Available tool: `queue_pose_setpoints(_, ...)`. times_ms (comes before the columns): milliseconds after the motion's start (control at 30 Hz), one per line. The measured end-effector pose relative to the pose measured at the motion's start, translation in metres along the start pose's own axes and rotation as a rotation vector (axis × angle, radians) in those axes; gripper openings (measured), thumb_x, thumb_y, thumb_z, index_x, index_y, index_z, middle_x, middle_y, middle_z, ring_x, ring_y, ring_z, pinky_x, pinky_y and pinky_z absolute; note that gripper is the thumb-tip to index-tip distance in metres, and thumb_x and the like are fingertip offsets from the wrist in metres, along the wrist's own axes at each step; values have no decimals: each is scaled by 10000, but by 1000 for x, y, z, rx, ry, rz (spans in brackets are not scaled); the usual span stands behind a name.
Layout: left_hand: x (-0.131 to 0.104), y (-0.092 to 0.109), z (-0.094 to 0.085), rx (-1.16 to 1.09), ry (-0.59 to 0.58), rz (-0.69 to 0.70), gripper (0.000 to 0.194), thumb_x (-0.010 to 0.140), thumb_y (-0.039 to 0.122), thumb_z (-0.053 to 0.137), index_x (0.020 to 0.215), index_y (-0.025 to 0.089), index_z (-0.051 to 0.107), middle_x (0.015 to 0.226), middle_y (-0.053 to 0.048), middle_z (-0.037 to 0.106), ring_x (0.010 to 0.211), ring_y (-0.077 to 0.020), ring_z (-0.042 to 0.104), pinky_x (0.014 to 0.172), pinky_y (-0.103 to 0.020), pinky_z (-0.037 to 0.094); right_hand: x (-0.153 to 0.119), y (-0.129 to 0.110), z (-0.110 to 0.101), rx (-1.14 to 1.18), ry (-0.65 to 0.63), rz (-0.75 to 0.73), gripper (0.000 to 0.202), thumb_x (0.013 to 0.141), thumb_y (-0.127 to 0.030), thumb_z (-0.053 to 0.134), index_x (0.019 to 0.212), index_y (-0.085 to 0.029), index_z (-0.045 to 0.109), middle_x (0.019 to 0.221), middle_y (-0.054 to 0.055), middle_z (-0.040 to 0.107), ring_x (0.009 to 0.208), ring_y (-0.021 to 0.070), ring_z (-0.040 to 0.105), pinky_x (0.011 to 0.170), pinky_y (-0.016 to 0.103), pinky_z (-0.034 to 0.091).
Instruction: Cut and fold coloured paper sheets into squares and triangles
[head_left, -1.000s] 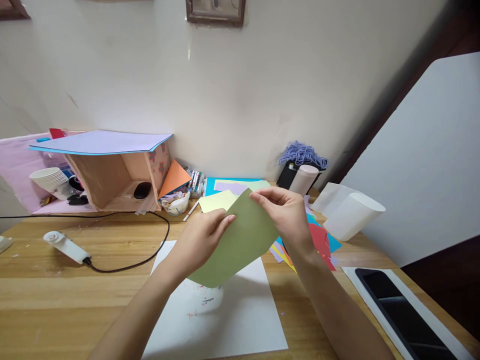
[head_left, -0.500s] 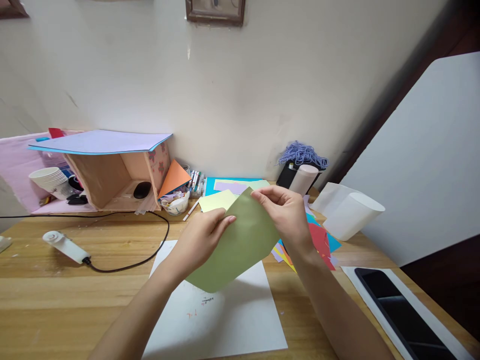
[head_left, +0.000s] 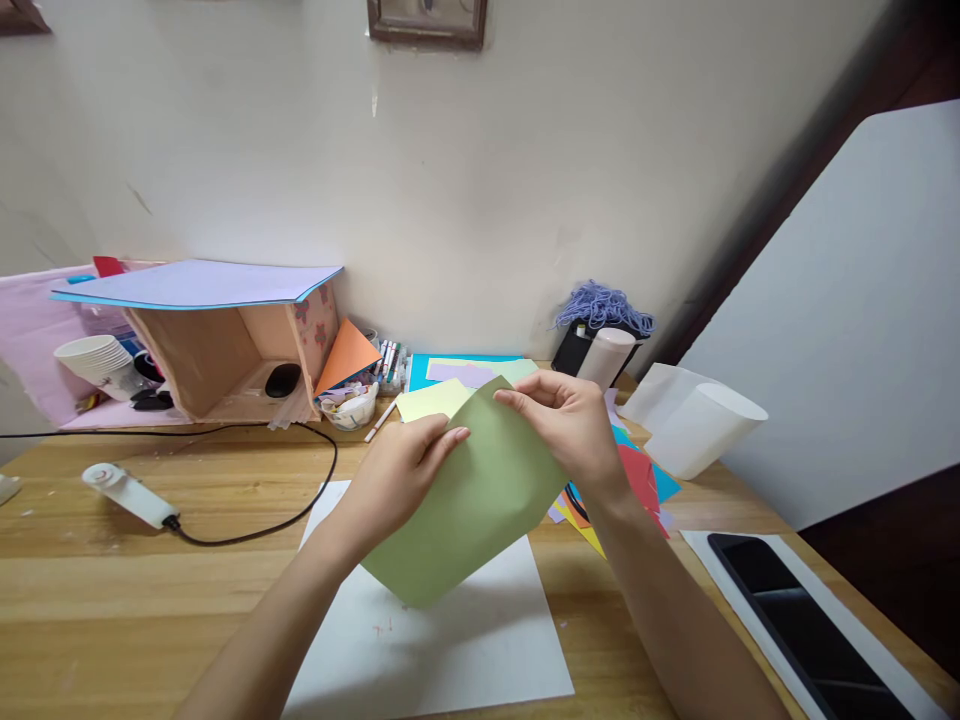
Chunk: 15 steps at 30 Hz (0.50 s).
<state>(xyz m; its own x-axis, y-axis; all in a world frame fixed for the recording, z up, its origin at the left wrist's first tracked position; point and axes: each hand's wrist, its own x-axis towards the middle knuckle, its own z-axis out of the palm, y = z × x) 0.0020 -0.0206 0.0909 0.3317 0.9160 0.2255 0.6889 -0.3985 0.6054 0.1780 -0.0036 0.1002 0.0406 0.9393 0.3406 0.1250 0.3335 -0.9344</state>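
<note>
A sheet of green paper (head_left: 465, 510) is held up at a slant over the desk. Its left edge is pinched between the thumb and fingers of my left hand (head_left: 401, 470). My right hand (head_left: 574, 420) pinches the same sheet near its top corner, thumb in front and fingers curled behind. Below the green sheet a white sheet of paper (head_left: 480, 655) lies flat, with small faint marks on it. Part of the white sheet is hidden by the green one and by my left forearm.
Coloured paper scraps (head_left: 645, 475) lie beside my right wrist. A black phone (head_left: 795, 620) rests at the right on white paper. A white corded device (head_left: 131, 495) is at the left. Behind stand an open box (head_left: 217, 360), markers (head_left: 392, 362), blue yarn (head_left: 604, 308) and rolled white paper (head_left: 705, 430).
The green sheet's lower corner has swung slightly down and toward me, covering some of the marks on the white sheet. Both hands keep their pinch, with my right hand shifted slightly left.
</note>
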Motion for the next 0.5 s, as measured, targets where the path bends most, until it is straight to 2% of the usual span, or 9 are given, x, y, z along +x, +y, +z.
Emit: queue_pose_setpoints(500, 0, 3, -1, 33, -4, 26, 348, 875, 407, 289, 606, 187, 292, 552, 33, 375, 508, -104, 361, 470, -230, 210, 0, 0, -1, -10, 26, 39, 261, 616, -407, 686, 622, -157, 611, 638, 35, 669, 543, 153, 589, 450, 216, 407)
